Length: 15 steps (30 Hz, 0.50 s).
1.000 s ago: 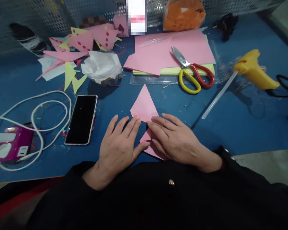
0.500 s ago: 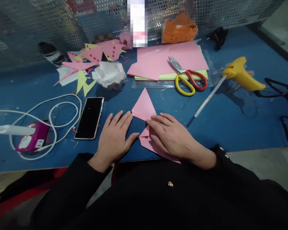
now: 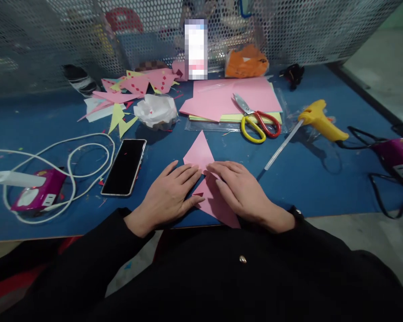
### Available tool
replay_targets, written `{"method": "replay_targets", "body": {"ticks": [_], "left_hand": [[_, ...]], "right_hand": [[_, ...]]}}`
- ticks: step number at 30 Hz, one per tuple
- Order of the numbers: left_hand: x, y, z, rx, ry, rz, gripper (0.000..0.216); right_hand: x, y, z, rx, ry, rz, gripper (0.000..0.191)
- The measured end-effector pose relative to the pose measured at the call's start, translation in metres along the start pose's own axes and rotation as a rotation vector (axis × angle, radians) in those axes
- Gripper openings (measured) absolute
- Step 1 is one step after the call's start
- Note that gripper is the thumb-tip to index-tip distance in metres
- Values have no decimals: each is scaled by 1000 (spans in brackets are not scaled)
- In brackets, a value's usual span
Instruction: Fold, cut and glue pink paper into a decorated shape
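Note:
A folded piece of pink paper (image 3: 199,152) lies on the blue table in front of me, one pointed flap facing away and a wider part close to the table's near edge. My left hand (image 3: 173,192) rests flat, its fingertips on the paper's narrow middle and its thumb on the lower part. From the other side my right hand (image 3: 242,190) presses down with outstretched fingers, covering the right part of the paper. Neither hand grips it. Part of the fold is hidden beneath the fingers.
Left are a phone (image 3: 124,167), a white cable (image 3: 74,174) and a purple socket block (image 3: 40,190). Scissors (image 3: 255,118) lie on pink sheets (image 3: 235,96). A yellow glue gun (image 3: 322,123) stands right. Crumpled white paper (image 3: 156,111) and paper scraps (image 3: 117,118) lie behind.
My left hand has moved right, from beside the paper onto its middle. My right hand stays on the paper, shifted slightly. The camera view has tilted up a little.

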State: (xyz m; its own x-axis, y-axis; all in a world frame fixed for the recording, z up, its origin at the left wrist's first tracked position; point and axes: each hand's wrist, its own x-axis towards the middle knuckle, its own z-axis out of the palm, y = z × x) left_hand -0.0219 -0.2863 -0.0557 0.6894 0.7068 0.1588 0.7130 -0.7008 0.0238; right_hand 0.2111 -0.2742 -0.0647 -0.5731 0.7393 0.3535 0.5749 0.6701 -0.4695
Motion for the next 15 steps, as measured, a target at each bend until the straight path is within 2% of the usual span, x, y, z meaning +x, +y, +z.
{"method": "replay_targets", "body": {"ticks": [2, 11, 15], "left_hand": [[-1, -1, 1, -15, -6, 6, 64], [0, 2, 1, 15, -27, 7, 68], [-1, 4, 2, 16, 21, 6, 69]], "right_hand": [[0, 1, -2, 23, 30, 26, 41], [0, 0, 1, -54, -11, -41, 41], [-1, -1, 4, -91, -18, -87, 44]]}}
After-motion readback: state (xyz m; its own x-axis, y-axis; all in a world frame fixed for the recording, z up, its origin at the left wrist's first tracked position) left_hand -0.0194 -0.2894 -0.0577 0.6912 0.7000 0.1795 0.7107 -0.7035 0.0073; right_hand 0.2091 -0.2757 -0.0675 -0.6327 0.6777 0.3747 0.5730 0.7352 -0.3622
